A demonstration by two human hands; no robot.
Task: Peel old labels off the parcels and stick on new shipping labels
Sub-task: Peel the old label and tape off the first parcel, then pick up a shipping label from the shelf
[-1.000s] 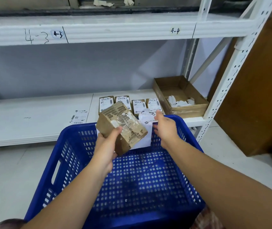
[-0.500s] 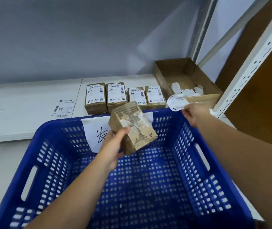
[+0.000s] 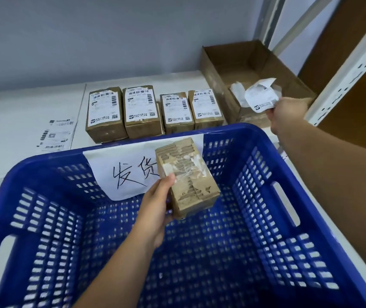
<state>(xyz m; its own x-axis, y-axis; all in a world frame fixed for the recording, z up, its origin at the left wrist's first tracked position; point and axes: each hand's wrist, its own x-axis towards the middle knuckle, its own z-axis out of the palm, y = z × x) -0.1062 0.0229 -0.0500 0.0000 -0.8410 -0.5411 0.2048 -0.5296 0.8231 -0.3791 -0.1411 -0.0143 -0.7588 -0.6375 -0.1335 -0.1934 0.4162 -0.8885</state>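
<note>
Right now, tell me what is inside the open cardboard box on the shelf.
Crumpled white label scraps lie in the cardboard box; the peeled label in the right hand hides its near corner.

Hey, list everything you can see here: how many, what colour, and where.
crate: one, blue, in front
paper sign: one, white, handwritten, on crate's far wall
stripped parcel: one, brown, held over crate
labelled parcels: four, brown with white labels, in a row on shelf behind crate
loose label: one, white, flat on shelf, left of the row
open box: one, brown cardboard, on shelf, right of the row
peeled label: one, white, over open box
shelf: one, white, behind crate
left hand: grips stripped parcel
right hand: pinches peeled label
</note>
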